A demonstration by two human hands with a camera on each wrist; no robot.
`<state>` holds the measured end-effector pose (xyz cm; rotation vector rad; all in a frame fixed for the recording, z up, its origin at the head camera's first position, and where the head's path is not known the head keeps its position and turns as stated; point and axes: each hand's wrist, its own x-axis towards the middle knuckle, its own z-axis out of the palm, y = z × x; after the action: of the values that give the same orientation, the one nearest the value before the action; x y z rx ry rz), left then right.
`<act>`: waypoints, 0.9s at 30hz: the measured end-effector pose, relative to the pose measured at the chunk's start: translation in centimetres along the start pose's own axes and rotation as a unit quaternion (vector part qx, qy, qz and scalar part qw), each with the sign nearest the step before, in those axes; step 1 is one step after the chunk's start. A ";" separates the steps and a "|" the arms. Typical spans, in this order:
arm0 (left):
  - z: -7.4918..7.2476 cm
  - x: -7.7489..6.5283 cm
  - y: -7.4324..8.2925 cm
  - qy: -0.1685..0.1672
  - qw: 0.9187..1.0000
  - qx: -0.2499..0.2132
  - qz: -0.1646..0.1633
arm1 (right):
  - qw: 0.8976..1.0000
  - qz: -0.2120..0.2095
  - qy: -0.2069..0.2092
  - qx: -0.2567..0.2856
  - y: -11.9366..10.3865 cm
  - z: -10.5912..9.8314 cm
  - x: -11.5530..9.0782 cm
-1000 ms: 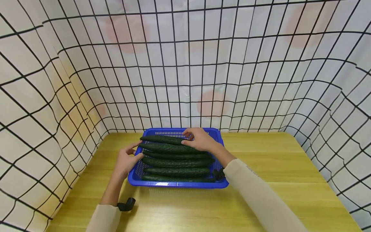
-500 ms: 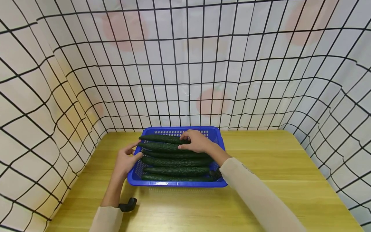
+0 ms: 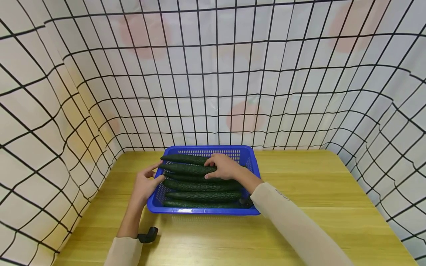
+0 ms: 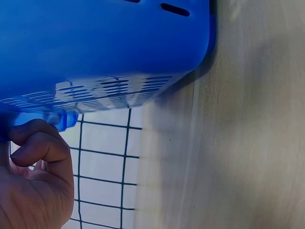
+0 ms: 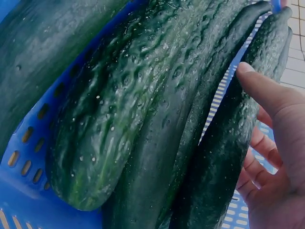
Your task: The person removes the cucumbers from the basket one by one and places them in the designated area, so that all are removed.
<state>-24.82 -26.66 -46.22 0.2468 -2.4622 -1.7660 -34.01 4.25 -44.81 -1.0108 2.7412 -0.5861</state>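
A blue perforated plastic basket [image 3: 199, 211] holds several long, dark green cucumbers lying crosswise, side by side. My left hand [image 3: 144, 186] grips the basket's left rim; in the left wrist view its bent fingers [image 4: 43, 148] are tucked by the rim. Over the right half of the basket, my right hand [image 3: 226, 168] holds the second cucumber from the back [image 3: 186, 169]. The right wrist view shows my thumb [image 5: 262, 86] along the near side of that cucumber [image 5: 214, 157], with the other fingers around its far side. Its right end is hidden under the hand in the head view.
The basket stands on a yellow wood-grain table [image 3: 316, 207] near its back edge. A white cloth wall with black grid lines [image 3: 199, 92] rises behind and on both sides. A black wrist device [image 3: 148, 235] sticks out from my left wrist.
My right hand has moved a little left and toward me, from the rearmost cucumber to the second one, and taken hold of it. The left hand has stayed on the rim.
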 end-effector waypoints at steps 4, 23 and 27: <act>0.0 0.2 -0.1 -0.005 1.000 -0.004 -0.010 | 1.000 -0.003 0.002 0.005 -0.1 0.0 -0.1; 0.1 -0.2 -0.1 -0.013 1.000 -0.014 -0.015 | 0.997 -0.016 0.010 0.076 -0.8 -1.5 -1.3; 0.1 -0.1 -0.1 -0.008 1.000 -0.010 -0.016 | 0.996 -0.029 0.030 0.075 -0.9 -2.1 -1.7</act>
<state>-24.71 -26.55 -46.39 0.2729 -2.4644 -1.8121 -32.74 5.35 -42.47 -1.0561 2.6776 -0.8314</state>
